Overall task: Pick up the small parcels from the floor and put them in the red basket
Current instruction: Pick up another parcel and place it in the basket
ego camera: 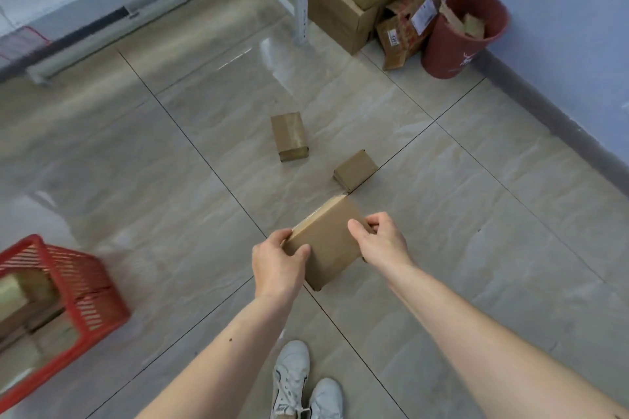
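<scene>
The red basket point(85, 282) stands at the left edge of the view and is partly cut off there; it looks blurred, but brown cardboard shapes lie inside it, and how many I cannot tell. Far at the top right, a dark red bin point(459, 41) stands by the blue wall, with pieces of cardboard sticking out of it. Beside it is a pile of bigger cartons point(343, 10), cut off by the upper edge, and what is printed on their labels is too small to read.

In the middle, both hands hold one small parcel point(326, 241) above the tiled floor point(136, 163). The left hand point(277, 264) grips its near left corner, thumb on top and fingers curled under. The right hand point(383, 241) pinches the right side, thumb on the top face; its other fingers are mostly hidden behind the box.

Two more small parcels lie on the floor farther away: a long one point(289, 136) and a smaller one point(355, 169) just right of it, apart from each other. White shoes point(299, 384) show at the bottom edge.
</scene>
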Tool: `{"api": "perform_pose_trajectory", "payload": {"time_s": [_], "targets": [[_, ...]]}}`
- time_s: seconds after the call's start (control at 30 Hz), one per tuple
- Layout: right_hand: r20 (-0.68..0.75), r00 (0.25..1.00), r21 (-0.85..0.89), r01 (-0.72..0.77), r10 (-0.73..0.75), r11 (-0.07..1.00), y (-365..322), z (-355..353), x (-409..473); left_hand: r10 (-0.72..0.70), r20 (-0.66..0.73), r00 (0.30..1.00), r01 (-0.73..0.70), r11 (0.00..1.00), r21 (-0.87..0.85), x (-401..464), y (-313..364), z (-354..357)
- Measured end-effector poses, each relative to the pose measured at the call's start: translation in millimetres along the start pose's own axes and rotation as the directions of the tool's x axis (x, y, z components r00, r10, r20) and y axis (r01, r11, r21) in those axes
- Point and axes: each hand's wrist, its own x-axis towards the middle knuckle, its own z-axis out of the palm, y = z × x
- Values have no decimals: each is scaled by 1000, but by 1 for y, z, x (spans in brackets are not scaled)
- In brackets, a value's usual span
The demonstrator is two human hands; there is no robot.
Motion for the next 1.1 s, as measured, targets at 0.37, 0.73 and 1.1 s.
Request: {"api": "perform_pose_trajectory", "payload": {"time_s": [0.37,0.73,1.1], "targets": [[230,958,-178,213,-169,961,-46,95,-72,-99,-133,986,80,986,-143,-26,-64,-112],[369,903,-213,314,-221,925,-85,278,-173,-193,-275,942,103,945,-312,-19,-179,-281],[421,881,-306,363,-217,880,-97,460,-269,-248,-266,932,155,932,-327,-8,-310,-439]]}}
